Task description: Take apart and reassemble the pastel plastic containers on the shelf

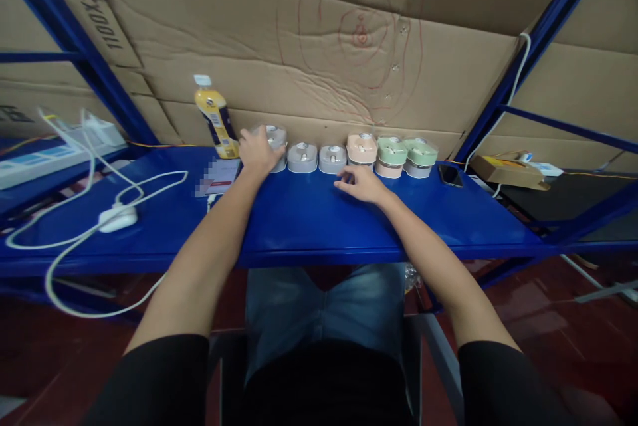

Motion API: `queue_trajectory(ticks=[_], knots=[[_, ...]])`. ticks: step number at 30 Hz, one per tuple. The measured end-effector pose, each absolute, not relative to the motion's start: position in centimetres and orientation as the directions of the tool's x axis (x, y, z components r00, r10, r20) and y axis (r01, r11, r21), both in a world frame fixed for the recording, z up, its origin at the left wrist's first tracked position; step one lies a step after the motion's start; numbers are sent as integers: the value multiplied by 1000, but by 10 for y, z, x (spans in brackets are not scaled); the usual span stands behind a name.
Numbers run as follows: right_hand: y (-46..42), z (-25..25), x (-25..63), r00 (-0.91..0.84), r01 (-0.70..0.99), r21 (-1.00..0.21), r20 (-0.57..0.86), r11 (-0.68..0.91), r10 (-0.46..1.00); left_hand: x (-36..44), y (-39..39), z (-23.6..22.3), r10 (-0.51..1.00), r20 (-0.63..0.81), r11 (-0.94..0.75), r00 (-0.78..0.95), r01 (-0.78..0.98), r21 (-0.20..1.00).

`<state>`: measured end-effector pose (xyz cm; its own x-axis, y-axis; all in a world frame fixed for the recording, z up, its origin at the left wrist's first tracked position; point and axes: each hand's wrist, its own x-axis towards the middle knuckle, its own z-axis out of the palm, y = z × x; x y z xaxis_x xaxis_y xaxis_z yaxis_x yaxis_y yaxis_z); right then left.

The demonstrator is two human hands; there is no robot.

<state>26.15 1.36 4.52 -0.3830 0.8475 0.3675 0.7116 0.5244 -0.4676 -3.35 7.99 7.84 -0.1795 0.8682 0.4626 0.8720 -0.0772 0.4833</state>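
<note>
Several small rounded-square boxes with clear tops stand in a row along the back of the blue shelf. My left hand [259, 155] is closed around a grey box [276, 136] at the row's left end, thumb on its right side; the hand partly hides it. To the right come two lower grey boxes [302, 158] [332, 159]. My right hand [363, 184], fingers loosely bent and apart with nothing in them, rests in front of a pink box [361, 148]. Farther right stand a green-over-pink stack [391, 150] and a green-over-grey stack [421, 152].
On the left are a yellow drink bottle [217, 119], a partly blurred phone-like screen [222, 177] and a white adapter [118, 217] with looping cables. A dark phone [450, 176] lies right. Cardboard [239, 34] backs the blue shelf [319, 220]; an open carton [508, 172] is far right.
</note>
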Motion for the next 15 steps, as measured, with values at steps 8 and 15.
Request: queue_trajectory(ticks=[8, 15], knots=[[13, 64, 276, -160, 674, -429, 709, 601, 686, -4, 41, 83, 704, 695, -530, 144, 758, 380], [5, 64, 282, -530, 587, -391, 475, 709, 702, 19, 25, 43, 547, 520, -825, 656, 320, 465]])
